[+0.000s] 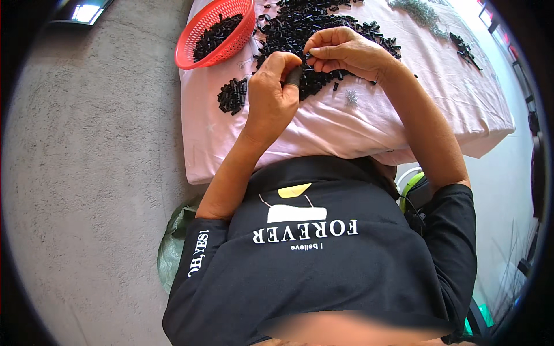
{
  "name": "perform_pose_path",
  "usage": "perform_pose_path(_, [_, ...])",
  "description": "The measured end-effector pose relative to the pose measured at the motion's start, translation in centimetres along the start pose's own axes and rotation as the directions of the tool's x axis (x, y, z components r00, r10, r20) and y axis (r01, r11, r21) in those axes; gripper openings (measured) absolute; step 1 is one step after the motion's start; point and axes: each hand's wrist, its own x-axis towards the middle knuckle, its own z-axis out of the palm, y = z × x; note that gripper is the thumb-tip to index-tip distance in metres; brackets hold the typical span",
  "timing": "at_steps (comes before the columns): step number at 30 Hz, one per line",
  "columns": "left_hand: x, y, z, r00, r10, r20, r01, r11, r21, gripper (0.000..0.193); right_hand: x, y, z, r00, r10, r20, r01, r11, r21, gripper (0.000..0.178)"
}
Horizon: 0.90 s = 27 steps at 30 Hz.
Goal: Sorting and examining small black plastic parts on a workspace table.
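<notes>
My left hand is closed in a pinch over the near side of a big heap of small black tube-shaped pieces. A dark cover sits on its thumb. Close by on the right, my right hand also pinches, its fingertips almost meeting the left ones. Whatever lies between the fingertips is too small and too hidden to name. Left of my left hand is a smaller pile of black pieces. A little cluster of tiny silvery parts lies on the cloth below my right hand.
A red plastic basket holding more black pieces stands at the table's far left. Pink cloth covers the table. Silvery parts and a small black group lie far right. A greenish plastic bag is beside me on the left.
</notes>
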Motion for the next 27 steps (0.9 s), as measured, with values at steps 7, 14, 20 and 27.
perform_pose_path(7, [0.34,-0.14,-0.05,0.998,-0.062,-0.017,0.061,0.998,-0.020,0.029,-0.12,-0.07,0.32,1.000,0.004,0.012,-0.004,1.000,0.015,0.016])
perform_pose_path(14, [0.33,0.21,-0.31,0.998,-0.062,-0.008,0.063,0.998,0.023,0.024,-0.02,0.05,0.33,1.000,0.009,0.005,-0.009,1.000,0.008,0.017])
perform_pose_path(20, [0.39,0.18,-0.60,1.000,0.003,-0.006,-0.002,0.996,0.087,0.024,-0.08,0.03,0.50,1.000,-0.009,-0.010,0.009,1.000,-0.023,0.017])
perform_pose_path(27, [0.50,0.00,-0.58,0.999,0.052,-0.001,-0.051,0.993,0.109,0.025,-0.05,0.01,0.51,1.000,0.004,-0.011,-0.005,1.000,-0.025,0.018])
